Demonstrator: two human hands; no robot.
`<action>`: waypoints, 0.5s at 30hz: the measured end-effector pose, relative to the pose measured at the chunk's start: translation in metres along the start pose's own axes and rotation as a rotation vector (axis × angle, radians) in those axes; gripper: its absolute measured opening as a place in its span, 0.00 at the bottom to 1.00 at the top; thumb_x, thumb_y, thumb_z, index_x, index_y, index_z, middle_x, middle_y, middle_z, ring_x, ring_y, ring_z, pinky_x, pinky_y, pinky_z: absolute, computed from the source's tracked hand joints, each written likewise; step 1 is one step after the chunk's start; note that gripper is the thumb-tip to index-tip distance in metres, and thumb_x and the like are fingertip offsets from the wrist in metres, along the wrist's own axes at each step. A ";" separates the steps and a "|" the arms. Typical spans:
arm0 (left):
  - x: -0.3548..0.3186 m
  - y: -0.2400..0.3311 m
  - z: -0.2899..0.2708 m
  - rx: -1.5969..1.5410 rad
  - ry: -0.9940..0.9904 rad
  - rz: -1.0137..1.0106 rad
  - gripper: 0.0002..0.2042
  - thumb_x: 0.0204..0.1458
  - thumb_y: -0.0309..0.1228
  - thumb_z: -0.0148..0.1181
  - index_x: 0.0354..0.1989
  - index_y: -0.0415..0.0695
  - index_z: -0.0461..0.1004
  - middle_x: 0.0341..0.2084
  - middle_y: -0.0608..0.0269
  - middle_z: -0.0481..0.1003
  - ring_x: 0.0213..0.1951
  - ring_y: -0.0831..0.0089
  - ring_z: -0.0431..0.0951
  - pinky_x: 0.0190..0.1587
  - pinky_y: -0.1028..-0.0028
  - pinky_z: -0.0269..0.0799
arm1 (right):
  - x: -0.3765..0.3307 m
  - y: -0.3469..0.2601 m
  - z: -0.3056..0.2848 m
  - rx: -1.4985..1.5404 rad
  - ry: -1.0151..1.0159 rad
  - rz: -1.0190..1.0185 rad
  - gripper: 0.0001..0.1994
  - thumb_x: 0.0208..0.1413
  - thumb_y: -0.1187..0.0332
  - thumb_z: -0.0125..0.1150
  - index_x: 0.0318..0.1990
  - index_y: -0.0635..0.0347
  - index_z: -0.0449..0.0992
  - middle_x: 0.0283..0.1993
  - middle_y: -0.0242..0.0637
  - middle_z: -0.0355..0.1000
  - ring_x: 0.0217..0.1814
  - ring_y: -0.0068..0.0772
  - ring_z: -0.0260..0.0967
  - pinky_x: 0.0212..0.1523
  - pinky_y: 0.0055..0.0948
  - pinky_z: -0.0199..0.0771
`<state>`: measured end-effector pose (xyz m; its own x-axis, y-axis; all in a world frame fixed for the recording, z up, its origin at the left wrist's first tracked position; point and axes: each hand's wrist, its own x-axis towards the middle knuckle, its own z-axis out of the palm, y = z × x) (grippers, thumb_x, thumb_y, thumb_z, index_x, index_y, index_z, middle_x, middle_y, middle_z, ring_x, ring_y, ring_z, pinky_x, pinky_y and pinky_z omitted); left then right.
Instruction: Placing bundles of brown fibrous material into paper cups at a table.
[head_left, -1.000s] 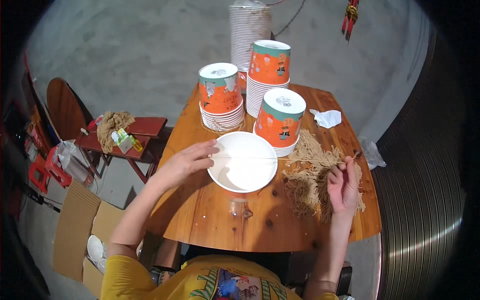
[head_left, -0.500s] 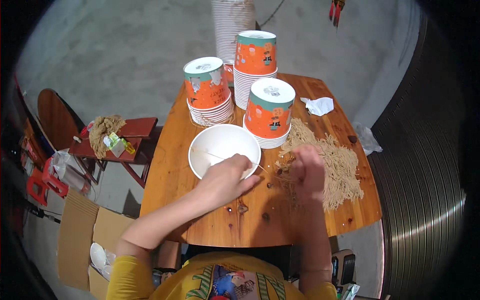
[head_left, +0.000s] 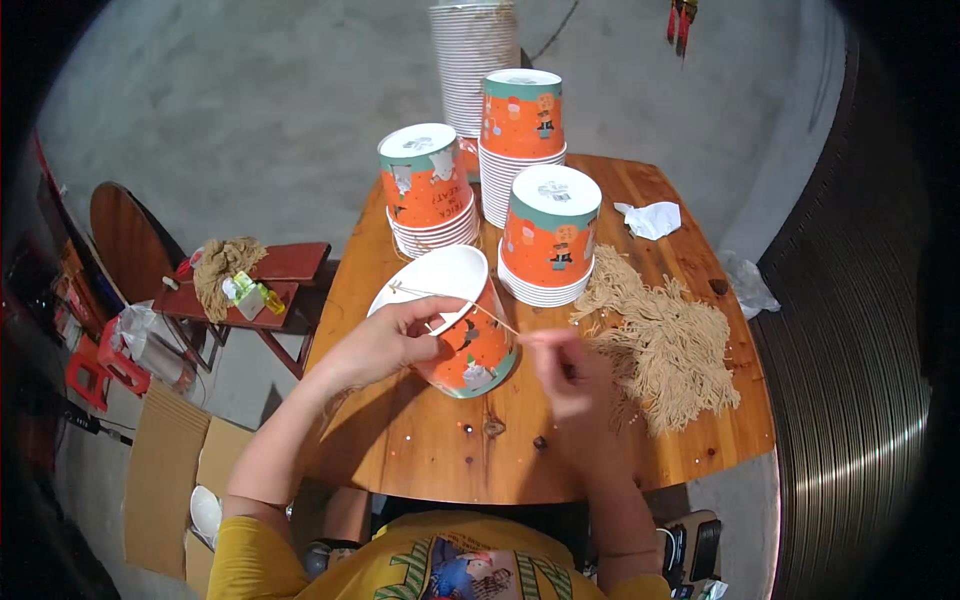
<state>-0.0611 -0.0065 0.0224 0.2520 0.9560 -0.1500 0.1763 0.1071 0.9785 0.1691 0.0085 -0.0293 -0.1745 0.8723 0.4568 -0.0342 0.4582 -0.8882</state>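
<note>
An orange and green paper bucket (head_left: 470, 350) with printed figures tilts on the wooden table in front of me, its white mouth turned up and to the left. My left hand (head_left: 385, 345) is closed at its near rim, fingers and thumb on the edge. A thin tan cord (head_left: 495, 317) runs from the far left of the mouth past my left fingers to my right hand (head_left: 570, 370). That hand is closed, pinching the cord off the bucket's right side. Cut tan cords (head_left: 665, 350) lie heaped beyond it on the right.
Upside-down bucket stacks stand behind: one left (head_left: 430, 190), one nearer right (head_left: 550, 240), one farther back (head_left: 525, 120). A crumpled white tissue (head_left: 650, 218) lies at the far right. Left of the table are a red bench (head_left: 300, 258) and an open cardboard box (head_left: 165, 480).
The bucket has gone from upright to tilted, its printed side now showing. My left hand moved from over its mouth to the rim; my right hand moved left and lower, drawing the cord.
</note>
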 end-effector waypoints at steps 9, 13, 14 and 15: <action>-0.004 -0.007 0.002 -0.022 -0.050 -0.005 0.16 0.49 0.16 0.51 0.48 0.42 0.68 0.31 0.73 0.68 0.36 0.86 0.70 0.40 0.82 0.70 | 0.002 0.002 0.020 -0.521 -0.186 0.057 0.06 0.53 0.63 0.58 0.33 0.53 0.73 0.21 0.40 0.71 0.24 0.43 0.73 0.24 0.39 0.68; -0.004 -0.005 0.007 -0.024 -0.060 0.003 0.14 0.50 0.16 0.51 0.45 0.42 0.68 0.31 0.74 0.68 0.35 0.86 0.69 0.40 0.83 0.69 | 0.005 -0.004 0.019 -0.536 -0.152 0.131 0.07 0.53 0.62 0.58 0.32 0.53 0.73 0.21 0.39 0.71 0.24 0.41 0.73 0.25 0.38 0.68; -0.003 -0.008 0.006 0.006 -0.073 0.014 0.14 0.49 0.16 0.51 0.44 0.42 0.68 0.31 0.74 0.68 0.34 0.87 0.68 0.39 0.83 0.69 | 0.006 -0.005 0.018 -0.536 -0.175 0.166 0.07 0.53 0.62 0.57 0.32 0.53 0.72 0.21 0.38 0.71 0.24 0.41 0.73 0.25 0.38 0.67; -0.002 -0.011 0.005 0.036 -0.084 0.024 0.13 0.49 0.16 0.51 0.44 0.42 0.68 0.31 0.74 0.68 0.34 0.87 0.68 0.38 0.83 0.68 | 0.006 -0.005 0.018 -0.535 -0.199 0.201 0.07 0.54 0.61 0.57 0.32 0.53 0.72 0.20 0.37 0.71 0.24 0.40 0.73 0.25 0.38 0.67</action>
<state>-0.0587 -0.0112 0.0113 0.3354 0.9317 -0.1396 0.2030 0.0732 0.9764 0.1504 0.0081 -0.0231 -0.3084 0.9258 0.2185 0.5091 0.3547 -0.7842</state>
